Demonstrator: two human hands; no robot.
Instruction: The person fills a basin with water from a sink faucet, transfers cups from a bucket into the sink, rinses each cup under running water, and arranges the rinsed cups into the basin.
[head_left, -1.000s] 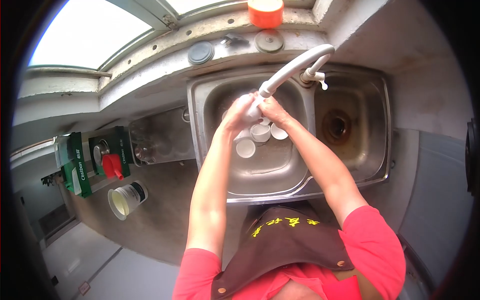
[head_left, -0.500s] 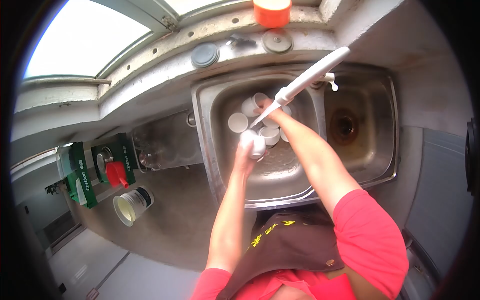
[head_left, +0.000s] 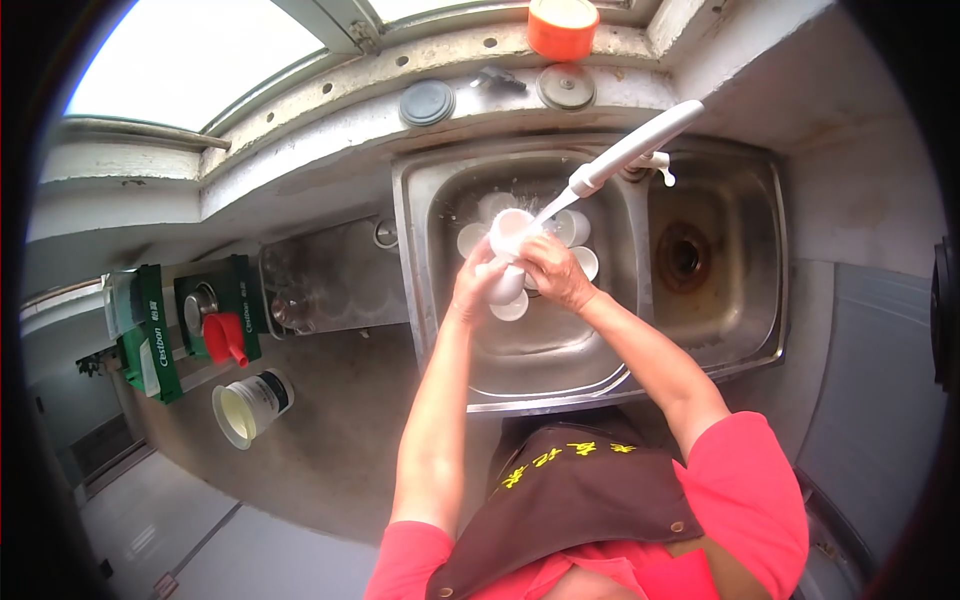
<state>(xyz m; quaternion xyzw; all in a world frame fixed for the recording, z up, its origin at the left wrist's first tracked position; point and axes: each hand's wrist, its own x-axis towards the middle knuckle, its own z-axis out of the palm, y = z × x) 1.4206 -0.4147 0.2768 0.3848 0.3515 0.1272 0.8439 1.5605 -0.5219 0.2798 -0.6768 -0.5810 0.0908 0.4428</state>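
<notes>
Over the left basin of the steel sink (head_left: 560,350), my left hand (head_left: 470,287) is closed around a white cup (head_left: 502,286). Just above it, my right hand (head_left: 556,270) grips another white cup (head_left: 513,226), which sits close against the first. Water from the white spout (head_left: 640,150) strikes this upper cup and splashes around it. Several more white cups lie in the basin about my hands, among them a cup (head_left: 572,228) to the right and a cup (head_left: 510,306) below. Some are partly hidden by my hands.
A second basin (head_left: 715,310) with a drain is on the right. Along the ledge stand an orange container (head_left: 562,30), a grey lid (head_left: 427,103) and a round lid (head_left: 566,87). To the left are green boxes (head_left: 155,330), a red scoop-like item (head_left: 224,340) and a white bucket (head_left: 252,408).
My right hand has come up from the cups in the basin with a cup and moved beside my left hand. Water now splashes off that cup. The view has shifted slightly.
</notes>
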